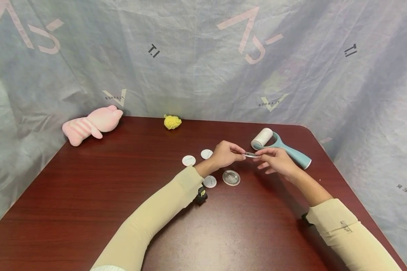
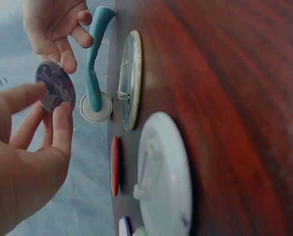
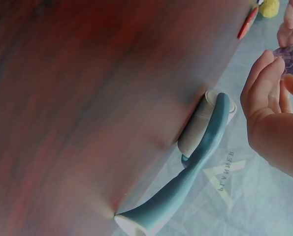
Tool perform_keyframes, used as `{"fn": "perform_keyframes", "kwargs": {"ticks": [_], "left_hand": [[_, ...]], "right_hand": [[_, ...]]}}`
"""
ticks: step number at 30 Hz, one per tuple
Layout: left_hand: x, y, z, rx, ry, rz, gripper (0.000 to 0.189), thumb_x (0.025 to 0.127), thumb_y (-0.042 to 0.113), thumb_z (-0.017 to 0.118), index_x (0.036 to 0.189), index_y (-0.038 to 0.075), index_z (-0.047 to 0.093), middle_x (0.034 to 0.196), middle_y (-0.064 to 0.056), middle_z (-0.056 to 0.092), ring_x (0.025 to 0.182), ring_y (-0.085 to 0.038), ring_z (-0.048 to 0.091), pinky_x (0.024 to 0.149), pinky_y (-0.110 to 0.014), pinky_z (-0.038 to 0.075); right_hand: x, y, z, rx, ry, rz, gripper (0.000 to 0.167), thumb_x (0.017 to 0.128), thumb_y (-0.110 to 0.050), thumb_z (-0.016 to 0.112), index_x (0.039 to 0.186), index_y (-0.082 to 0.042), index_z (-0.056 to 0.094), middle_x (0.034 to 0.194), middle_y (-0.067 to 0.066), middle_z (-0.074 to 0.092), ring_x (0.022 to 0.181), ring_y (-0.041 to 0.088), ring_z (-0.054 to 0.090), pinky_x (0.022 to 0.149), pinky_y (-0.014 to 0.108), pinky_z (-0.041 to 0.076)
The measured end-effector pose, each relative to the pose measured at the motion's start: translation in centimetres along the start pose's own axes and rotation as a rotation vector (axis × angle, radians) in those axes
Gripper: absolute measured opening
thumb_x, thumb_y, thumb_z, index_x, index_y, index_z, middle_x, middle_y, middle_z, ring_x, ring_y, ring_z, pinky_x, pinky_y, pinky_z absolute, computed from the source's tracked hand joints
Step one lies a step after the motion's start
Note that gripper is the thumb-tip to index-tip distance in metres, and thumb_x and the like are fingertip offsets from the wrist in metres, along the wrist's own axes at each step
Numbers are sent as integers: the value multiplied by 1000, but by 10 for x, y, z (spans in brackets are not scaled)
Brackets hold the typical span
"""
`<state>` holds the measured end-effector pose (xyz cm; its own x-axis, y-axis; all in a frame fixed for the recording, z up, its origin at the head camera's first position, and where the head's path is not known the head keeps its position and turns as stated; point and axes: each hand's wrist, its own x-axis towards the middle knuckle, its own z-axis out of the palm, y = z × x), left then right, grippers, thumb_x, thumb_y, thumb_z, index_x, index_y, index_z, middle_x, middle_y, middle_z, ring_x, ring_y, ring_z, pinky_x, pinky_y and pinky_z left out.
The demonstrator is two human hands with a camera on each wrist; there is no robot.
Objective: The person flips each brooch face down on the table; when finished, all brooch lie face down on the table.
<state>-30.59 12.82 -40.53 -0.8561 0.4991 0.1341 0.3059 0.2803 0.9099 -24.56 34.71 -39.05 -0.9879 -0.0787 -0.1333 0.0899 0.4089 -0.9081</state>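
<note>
Above the table, a round pin badge point(image 1: 250, 154) is held between my two hands, its pin back facing up in the head view. The left wrist view shows its purple printed face. My left hand point(image 1: 225, 154) pinches the left edge between thumb and fingers. At the opposite edge, my right hand point(image 1: 279, 162) pinches with thumb and index finger, the other fingers spread loosely. Below lie a larger badge with a clear silvery back point(image 1: 231, 178) and a white-backed badge point(image 1: 210, 181). Two more white-backed badges, one farther left point(image 1: 188, 160) and one partly behind my left hand point(image 1: 206, 154), lie pin side up.
A lint roller point(image 1: 291, 152) with a blue-green handle lies just beyond my right hand. At the back edge are a ball of yellow yarn point(image 1: 172, 122) and, at left, a pink plush toy point(image 1: 92, 125). A grey printed curtain point(image 1: 196, 75) hangs behind the table.
</note>
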Motion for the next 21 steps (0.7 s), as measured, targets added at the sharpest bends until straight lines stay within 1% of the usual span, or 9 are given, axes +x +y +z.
{"fn": "perform_keyframes", "kwargs": {"ticks": [3,6,10,12,14,17,21], "left_hand": [[1,-1,0,21,-5,-14,12,83,15,79,93,10,80,88,1,76,76,-3,67,64,-18,49],[1,-1,-1,44,0,-4,13,84,16,76,94,10,80,91,0,76,77,-2,67,65,-17,49],[0,1,-1,39,12,17,11,84,9,75,94,7,80,98,-3,76,80,-5,69,67,-16,50],[0,2,-1,39,14,18,11,83,7,76,93,6,80,102,-3,75,84,-7,70,68,-16,51],[0,3,-1,49,10,6,11,83,8,77,93,6,80,105,-2,75,88,-8,70,70,-17,51],[1,2,0,87,4,-17,12,82,11,79,94,9,80,103,0,75,90,-7,70,71,-17,51],[2,2,2,155,-23,-37,14,81,15,81,95,12,80,92,1,76,85,-6,70,71,-18,50]], "right_hand": [[-1,-1,0,-15,4,6,36,99,-14,56,129,5,58,108,14,72,79,15,72,63,31,57],[-1,0,1,-31,4,6,37,98,-14,57,130,5,59,104,11,73,79,15,72,62,31,57],[-1,0,2,-60,5,-1,38,95,-15,62,127,5,60,105,15,73,80,19,72,62,31,57],[-1,1,2,-72,3,-10,38,94,-16,65,126,5,61,106,17,72,81,22,72,61,31,57],[0,2,3,-77,1,-14,38,94,-16,67,125,5,61,105,17,72,81,25,72,62,32,57],[0,2,4,-69,-5,-20,37,93,-14,68,124,7,61,104,16,73,83,26,72,64,32,57],[-1,1,6,-20,5,-21,37,93,-7,67,123,12,59,105,18,71,87,23,71,70,33,59]]}}
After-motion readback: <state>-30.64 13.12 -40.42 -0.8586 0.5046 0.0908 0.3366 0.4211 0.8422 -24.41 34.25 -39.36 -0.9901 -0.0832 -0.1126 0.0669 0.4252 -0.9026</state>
